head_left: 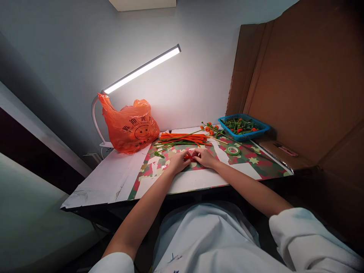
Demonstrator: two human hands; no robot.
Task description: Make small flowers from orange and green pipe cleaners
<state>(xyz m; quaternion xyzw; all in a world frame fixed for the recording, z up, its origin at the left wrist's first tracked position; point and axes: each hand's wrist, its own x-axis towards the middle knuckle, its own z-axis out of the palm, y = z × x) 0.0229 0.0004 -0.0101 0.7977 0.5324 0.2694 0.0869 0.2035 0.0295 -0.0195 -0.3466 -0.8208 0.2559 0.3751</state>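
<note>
Close together over the patterned tabletop (145, 167), my two hands meet near the front edge. Between their fingertips is a small red piece (191, 156), too small to tell its kind. My left hand (179, 161) pinches it from one side, fingers curled. From the other side my right hand (204, 157) pinches it with thumb and fingers. Just beyond the hands lies a bundle of orange and green thin sticks (183, 138). A short green sprig (159, 154) rests to the left of my left hand. Right of my right hand lies a roll of green tape (233, 150).
A blue basket (265, 129) of green leaves and orange bits stands at the back right. Stems with orange flowers (209, 129) lie beside it. An orange plastic bag (127, 125) stands back left under a lit lamp (142, 69). Cardboard (301, 83) walls the right side.
</note>
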